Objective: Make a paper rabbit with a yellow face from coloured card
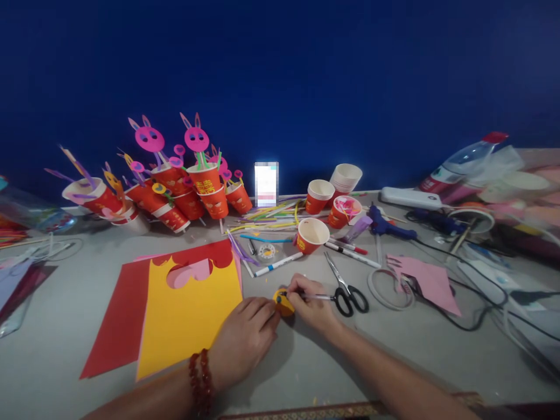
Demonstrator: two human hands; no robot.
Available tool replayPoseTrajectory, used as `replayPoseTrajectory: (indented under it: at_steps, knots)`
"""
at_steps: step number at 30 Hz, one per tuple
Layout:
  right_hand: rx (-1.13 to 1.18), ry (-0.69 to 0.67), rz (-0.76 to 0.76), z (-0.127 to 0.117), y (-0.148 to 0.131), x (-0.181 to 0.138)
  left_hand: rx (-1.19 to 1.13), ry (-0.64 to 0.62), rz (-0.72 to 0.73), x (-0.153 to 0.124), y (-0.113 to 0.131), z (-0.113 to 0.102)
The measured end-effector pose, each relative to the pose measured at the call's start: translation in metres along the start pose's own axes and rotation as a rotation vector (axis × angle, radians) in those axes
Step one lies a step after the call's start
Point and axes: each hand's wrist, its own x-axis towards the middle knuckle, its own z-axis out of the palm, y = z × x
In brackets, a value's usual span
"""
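Observation:
My left hand point(245, 338) rests on the grey table with its fingers curled, pinning a small yellow paper piece point(283, 303) at the fingertips. My right hand point(310, 300) is closed around a pen point(318, 297) whose tip touches the yellow piece. Just left of the hands lies a yellow paper sheet point(184, 321) on top of a red sheet point(118, 318), with a pink heart shape showing through a cut-out. Black-handled scissors point(347, 291) lie just right of my right hand.
Red paper cups with pink rabbit figures point(175, 186) crowd the back left. Loose red cups point(311, 234), coloured strips, markers point(277, 265), a blue glue gun point(387, 226), a tape ring point(391, 289), pink paper point(426, 280), cables and a bottle point(464, 160) fill the right.

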Motion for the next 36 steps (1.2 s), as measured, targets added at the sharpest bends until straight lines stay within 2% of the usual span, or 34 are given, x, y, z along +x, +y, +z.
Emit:
replayPoseTrajectory:
  at_steps: [13, 36]
  knots:
    - [-0.046, -0.045, -0.006, -0.0002, -0.0007, 0.0013, -0.016, -0.021, -0.016, -0.0009, -0.0002, -0.0003]
    - [-0.052, -0.038, -0.003, -0.0001, -0.0024, 0.0018, -0.025, -0.037, -0.023, 0.0006, -0.0004, -0.0019]
